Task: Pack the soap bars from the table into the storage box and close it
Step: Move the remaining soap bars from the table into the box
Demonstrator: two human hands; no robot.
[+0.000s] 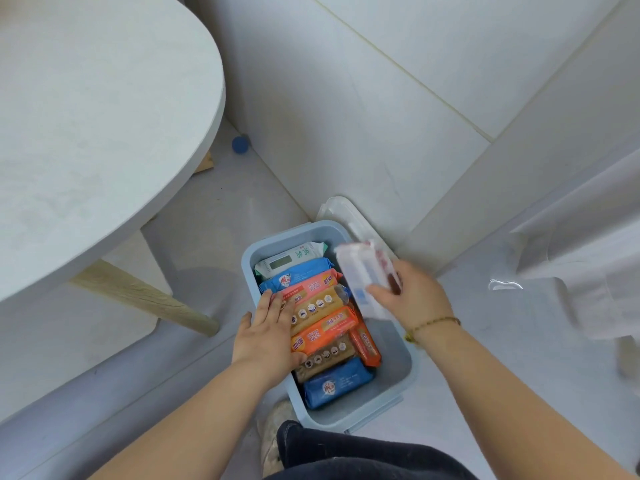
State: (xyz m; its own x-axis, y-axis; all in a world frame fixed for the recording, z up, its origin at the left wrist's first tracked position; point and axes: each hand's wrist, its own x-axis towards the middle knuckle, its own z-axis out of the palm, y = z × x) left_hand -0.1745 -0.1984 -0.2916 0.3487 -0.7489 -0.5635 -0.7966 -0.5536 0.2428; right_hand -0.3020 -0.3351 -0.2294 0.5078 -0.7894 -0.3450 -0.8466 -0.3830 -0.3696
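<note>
A light blue storage box [398,372] stands open on the floor in a wall corner. Inside it lies a row of several wrapped soap bars [322,330] in white, blue, pink, tan and orange wrappers, packed along its left side. My left hand [268,330] rests flat on the left ends of the middle bars, fingers spread. Over the box's right side, my right hand [412,296] grips a white wrapped soap bar [360,271], blurred by motion. The clear lid [337,209] leans against the wall behind the box.
A round pale table [86,133] with a wooden leg [145,297] fills the left. A small blue ball [240,144] lies on the floor by the wall. A white appliance door [588,244] stands at the right. My knee and shoe [277,431] are just below the box.
</note>
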